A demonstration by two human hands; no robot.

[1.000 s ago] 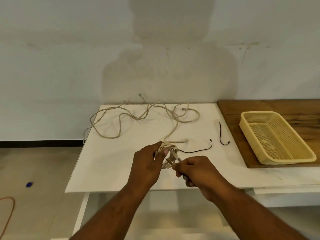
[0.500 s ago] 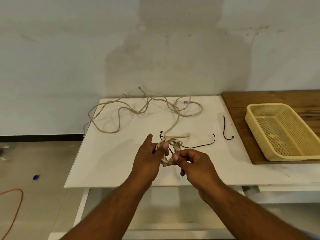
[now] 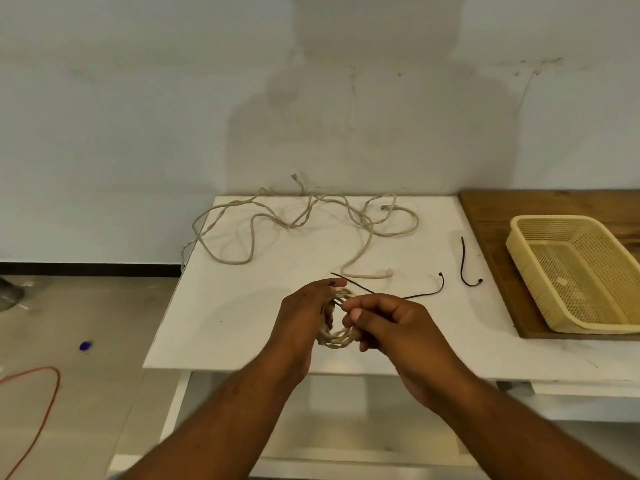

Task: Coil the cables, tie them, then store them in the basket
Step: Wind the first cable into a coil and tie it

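My left hand (image 3: 304,315) grips a small coil of beige cable (image 3: 337,337) above the white table's front edge. My right hand (image 3: 388,322) pinches a thin black tie (image 3: 349,284) at the coil; the tie's free end sticks up and to the left past my left fingertips. A long loose beige cable (image 3: 294,221) sprawls over the back of the white table (image 3: 242,306). Two more black ties, one (image 3: 429,292) just right of my hands and one (image 3: 465,263) nearer the board, lie flat. A yellow mesh basket (image 3: 519,244) stands at the right.
The basket sits on a brown wooden board (image 3: 491,216) at the table's right side. A wall runs close behind the table. On the floor at left lie an orange cord (image 3: 45,407) and a small blue object (image 3: 85,345).
The coil has turned from bunched between my hands to an open ring facing me. The black tie's end now points up-left beyond my left fingers. The view has shifted slightly.
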